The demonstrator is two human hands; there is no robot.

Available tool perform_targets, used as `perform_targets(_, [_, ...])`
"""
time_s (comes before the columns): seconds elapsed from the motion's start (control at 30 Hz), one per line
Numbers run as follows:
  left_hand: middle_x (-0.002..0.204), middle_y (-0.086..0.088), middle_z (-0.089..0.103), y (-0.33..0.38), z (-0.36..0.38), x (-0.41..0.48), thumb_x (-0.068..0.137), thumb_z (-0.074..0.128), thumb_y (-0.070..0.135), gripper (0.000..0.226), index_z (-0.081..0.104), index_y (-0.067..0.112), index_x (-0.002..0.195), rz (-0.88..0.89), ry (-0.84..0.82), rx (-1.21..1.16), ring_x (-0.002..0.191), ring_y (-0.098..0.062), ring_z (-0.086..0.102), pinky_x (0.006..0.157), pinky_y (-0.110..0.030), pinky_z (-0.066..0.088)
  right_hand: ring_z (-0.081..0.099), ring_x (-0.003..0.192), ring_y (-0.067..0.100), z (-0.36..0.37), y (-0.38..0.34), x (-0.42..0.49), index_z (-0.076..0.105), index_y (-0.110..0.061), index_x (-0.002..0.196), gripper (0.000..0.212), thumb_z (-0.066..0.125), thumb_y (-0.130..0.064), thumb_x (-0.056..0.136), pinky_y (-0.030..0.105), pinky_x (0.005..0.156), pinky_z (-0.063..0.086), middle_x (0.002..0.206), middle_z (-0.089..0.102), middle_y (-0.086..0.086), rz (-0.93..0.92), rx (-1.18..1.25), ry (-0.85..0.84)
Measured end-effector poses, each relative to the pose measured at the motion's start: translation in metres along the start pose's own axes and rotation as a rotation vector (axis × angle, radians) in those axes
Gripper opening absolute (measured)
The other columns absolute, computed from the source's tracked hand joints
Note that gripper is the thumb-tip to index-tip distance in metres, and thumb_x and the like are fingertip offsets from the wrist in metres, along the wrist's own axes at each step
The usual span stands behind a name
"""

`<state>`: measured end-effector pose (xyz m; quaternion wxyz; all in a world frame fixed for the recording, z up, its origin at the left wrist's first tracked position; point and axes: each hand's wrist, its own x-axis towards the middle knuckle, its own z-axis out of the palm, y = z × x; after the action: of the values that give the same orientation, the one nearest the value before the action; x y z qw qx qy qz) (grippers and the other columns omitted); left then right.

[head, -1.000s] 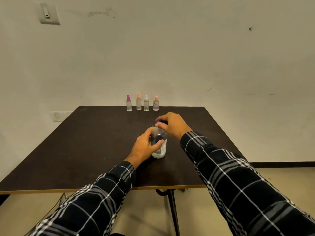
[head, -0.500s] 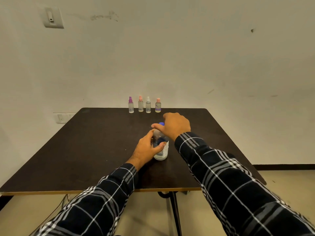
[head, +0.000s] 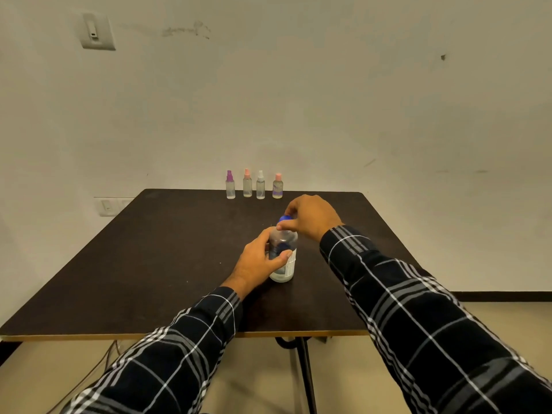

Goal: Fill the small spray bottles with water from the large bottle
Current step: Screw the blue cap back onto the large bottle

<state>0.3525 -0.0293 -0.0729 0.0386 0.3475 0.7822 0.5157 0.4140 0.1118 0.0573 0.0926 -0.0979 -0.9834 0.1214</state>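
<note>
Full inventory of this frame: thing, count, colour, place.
large bottle: 1, clear, white label, upright mid-table
blue cap: 1, on the large bottle
small spray bottles: 4, clear, row at table's far edge; tops purple, pink, white, pink
table: 1, dark brown
wall switch: 1, white, upper left wall
wall socket: 1, white, low on wall left of table
left hand: wrapped around the large bottle's body
right hand: fingers on the blue cap
sleeves: 2, black-and-white plaid

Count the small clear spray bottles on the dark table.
4, in a row at the table's far edge: purple-capped, pink-capped, white-capped, pink-capped labelled. None look hidden.
</note>
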Motion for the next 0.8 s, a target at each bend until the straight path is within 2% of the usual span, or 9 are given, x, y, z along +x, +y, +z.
perform_targets(0.07, [0.115,0.014,0.065,0.001,0.0,0.0,0.088,0.073,0.038,0.046,0.05,0.041,0.128,-0.005,0.003,-0.007,0.105,-0.003,0.063,0.093,-0.026,0.053,0.062,0.082,0.017,0.003,-0.004,-0.001,0.066,-0.018,0.093,0.057,0.057,-0.074,0.082,0.031,0.072,0.051,0.089,0.068,0.0,0.051,-0.138,0.042])
perform_targets(0.13, [0.116,0.014,0.065,0.001,0.0,0.0,0.089,0.073,0.036,0.046,0.05,0.038,0.129,-0.008,0.0,-0.007,0.105,-0.002,0.063,0.094,-0.025,0.053,0.064,0.084,0.019,0.007,0.0,-0.002,0.067,-0.018,0.098,0.073,0.043,-0.084,0.08,0.036,0.077,0.055,0.091,0.068,0.001,0.075,-0.08,0.033])
perform_targets(0.23, [0.12,0.015,0.064,0.0,0.0,0.001,0.088,0.074,0.038,0.052,0.05,0.038,0.134,0.002,0.003,-0.016,0.109,-0.001,0.061,0.095,-0.023,0.051,0.062,0.112,0.02,0.005,0.013,-0.005,0.058,-0.021,0.135,0.052,0.057,-0.053,0.094,0.038,0.1,0.05,0.124,0.065,0.003,-0.063,0.226,-0.069])
perform_targets(0.3, [0.121,0.016,0.063,-0.001,0.001,0.001,0.087,0.074,0.039,0.055,0.049,0.039,0.136,0.0,0.004,-0.015,0.11,0.0,0.061,0.095,-0.023,0.05,0.06,0.116,0.017,0.001,0.018,-0.007,0.061,-0.023,0.134,0.037,0.06,-0.025,0.098,0.032,0.103,0.046,0.128,0.065,0.002,-0.164,0.301,-0.15])
perform_targets(0.37, [0.119,0.016,0.064,-0.001,0.002,0.0,0.087,0.074,0.04,0.055,0.049,0.039,0.136,0.001,0.008,-0.009,0.108,0.001,0.061,0.094,-0.023,0.051,0.062,0.111,0.016,0.003,0.019,-0.004,0.068,-0.022,0.125,0.03,0.064,-0.021,0.095,0.029,0.098,0.047,0.121,0.069,0.002,-0.153,0.278,-0.121])
perform_targets(0.5, [0.116,0.015,0.065,0.001,0.001,-0.001,0.088,0.073,0.039,0.048,0.051,0.04,0.13,0.007,0.012,-0.003,0.105,-0.001,0.062,0.09,-0.021,0.051,0.063,0.083,0.017,0.009,0.005,0.0,0.066,-0.019,0.09,0.04,0.068,-0.059,0.084,0.03,0.073,0.051,0.083,0.066,-0.001,0.04,0.059,0.057])
perform_targets(0.6, [0.116,0.016,0.062,0.003,0.001,-0.001,0.089,0.073,0.039,0.049,0.046,0.044,0.13,-0.023,-0.002,-0.001,0.105,0.0,0.06,0.086,-0.018,0.048,0.062,0.087,0.017,0.015,0.005,-0.003,0.063,-0.02,0.104,0.057,0.055,-0.073,0.084,0.033,0.079,0.053,0.092,0.066,-0.002,0.067,0.101,0.051])
perform_targets(0.7, [0.116,0.017,0.063,0.002,0.001,-0.001,0.089,0.074,0.036,0.052,0.046,0.045,0.131,-0.014,0.007,-0.023,0.104,0.002,0.061,0.087,-0.018,0.049,0.058,0.116,0.017,0.015,0.019,-0.006,0.053,-0.021,0.138,0.048,0.065,-0.036,0.094,0.031,0.099,0.048,0.129,0.061,0.001,-0.083,0.337,-0.135])
perform_targets(0.8, [0.116,0.019,0.062,0.001,0.001,-0.001,0.088,0.075,0.035,0.053,0.046,0.047,0.131,-0.018,0.004,-0.033,0.105,0.005,0.06,0.089,-0.016,0.048,0.06,0.113,0.015,0.015,0.026,-0.007,0.062,-0.02,0.131,0.036,0.065,-0.018,0.095,0.03,0.101,0.048,0.125,0.065,0.001,-0.147,0.382,-0.13])
